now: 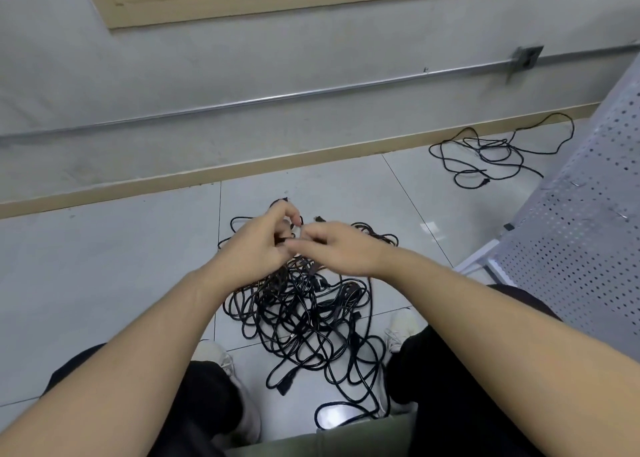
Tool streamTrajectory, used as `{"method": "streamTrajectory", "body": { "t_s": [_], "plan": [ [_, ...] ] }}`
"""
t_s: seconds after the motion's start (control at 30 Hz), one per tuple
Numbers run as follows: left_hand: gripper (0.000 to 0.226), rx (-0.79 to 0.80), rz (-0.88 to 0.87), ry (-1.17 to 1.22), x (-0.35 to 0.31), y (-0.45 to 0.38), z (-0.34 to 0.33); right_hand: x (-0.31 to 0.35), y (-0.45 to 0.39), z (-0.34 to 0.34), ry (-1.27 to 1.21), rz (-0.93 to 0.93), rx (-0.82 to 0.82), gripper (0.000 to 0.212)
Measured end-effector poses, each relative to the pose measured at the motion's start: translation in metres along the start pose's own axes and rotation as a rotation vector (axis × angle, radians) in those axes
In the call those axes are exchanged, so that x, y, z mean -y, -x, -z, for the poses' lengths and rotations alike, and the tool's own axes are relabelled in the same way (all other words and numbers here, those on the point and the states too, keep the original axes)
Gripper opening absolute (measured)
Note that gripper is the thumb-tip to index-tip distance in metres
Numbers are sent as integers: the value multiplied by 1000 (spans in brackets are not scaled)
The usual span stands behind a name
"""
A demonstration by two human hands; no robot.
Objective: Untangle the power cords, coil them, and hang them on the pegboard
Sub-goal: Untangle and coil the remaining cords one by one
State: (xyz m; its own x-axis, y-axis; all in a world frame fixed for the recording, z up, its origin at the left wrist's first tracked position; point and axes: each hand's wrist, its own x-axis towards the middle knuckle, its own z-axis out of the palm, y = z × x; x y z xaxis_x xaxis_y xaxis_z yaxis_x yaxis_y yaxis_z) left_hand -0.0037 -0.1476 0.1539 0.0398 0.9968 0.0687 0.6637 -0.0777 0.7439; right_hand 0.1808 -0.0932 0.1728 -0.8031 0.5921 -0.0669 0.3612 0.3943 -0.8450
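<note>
In the head view we are at the untangling step: our left hand [258,240] and right hand [341,249] meet mid-frame, fingers curled, pinching a strand of the tangled black power cords [304,318] heaped on the pale tiled floor [104,266] below. Next we judge the pinched end needs drawing free.

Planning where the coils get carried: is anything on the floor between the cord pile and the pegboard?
Nothing visible: bare tile separates the tangled pile from the pegboard at right. The loose cord lies farther back by the wall.
</note>
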Motion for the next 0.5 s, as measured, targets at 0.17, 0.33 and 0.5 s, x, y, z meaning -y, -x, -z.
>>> {"method": "streamTrajectory", "body": {
  "t_s": [0.17,0.33,0.5],
  "plan": [
    [19,191,144,61,24,1,-12,8,8,19,-314,150,-310,44],
    [40,301,212,-140,22,6,-14,-5,13,47,-500,-6,-487,47],
    [24,78,120,-213,4,2,-8,-30,7,49,-80,-329,-424,55]
  ]
}}
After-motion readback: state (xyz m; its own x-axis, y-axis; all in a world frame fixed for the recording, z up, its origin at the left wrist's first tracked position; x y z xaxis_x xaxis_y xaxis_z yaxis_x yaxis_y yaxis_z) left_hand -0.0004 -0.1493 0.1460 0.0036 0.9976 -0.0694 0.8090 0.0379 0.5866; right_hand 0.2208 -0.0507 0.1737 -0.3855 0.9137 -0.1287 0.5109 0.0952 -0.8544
